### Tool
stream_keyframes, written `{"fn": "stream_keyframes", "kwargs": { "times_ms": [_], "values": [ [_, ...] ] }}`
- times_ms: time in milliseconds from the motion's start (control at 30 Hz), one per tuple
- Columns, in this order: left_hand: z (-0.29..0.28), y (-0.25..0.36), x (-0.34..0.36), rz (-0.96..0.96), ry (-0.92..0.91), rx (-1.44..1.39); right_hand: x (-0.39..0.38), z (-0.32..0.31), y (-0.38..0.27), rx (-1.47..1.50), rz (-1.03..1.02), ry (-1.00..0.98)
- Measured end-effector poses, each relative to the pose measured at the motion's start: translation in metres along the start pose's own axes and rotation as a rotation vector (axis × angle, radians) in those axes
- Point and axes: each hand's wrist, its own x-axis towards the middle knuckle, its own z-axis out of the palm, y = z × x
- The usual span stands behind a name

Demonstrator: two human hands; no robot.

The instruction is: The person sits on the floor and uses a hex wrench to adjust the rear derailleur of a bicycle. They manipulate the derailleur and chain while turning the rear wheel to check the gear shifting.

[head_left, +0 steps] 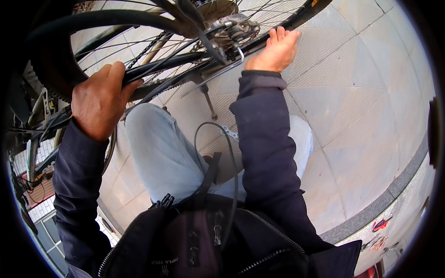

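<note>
A bicycle leans across the top of the view, its spoked wheel (139, 41) close to my knees. My left hand (99, 97) is closed around a black frame tube (167, 60), with the thumb pointing along it. My right hand (274, 50) is beside the tyre (301, 16), right of the wheel hub. Its fingers are curled, and what they may hold is hidden. A silver L-shaped hex key (218, 73) stands at the grimy mechanism (236, 30) near the hub. The key's bend is just left of my right wrist, and its long arm slants down to the left.
A kickstand (211, 104) reaches the paving below the wheel. Between my legs lies a silver spanner-like tool (229, 133). A black cord (197, 139) loops from my jacket. At lower right, a red object (381, 225) lies beyond a dark kerb (371, 211).
</note>
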Motion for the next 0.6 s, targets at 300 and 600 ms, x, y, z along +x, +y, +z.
{"fn": "stream_keyframes", "kwargs": {
  "times_ms": [300, 600],
  "values": [
    [0.005, 0.004, 0.002, 0.011, -0.014, -0.03, -0.017, 0.006, 0.012, -0.069, -0.023, 0.033],
    [0.004, 0.003, 0.0, -0.027, -0.004, -0.034, -0.108, -0.067, -0.007, -0.321, 0.348, -0.586]
  ]
}}
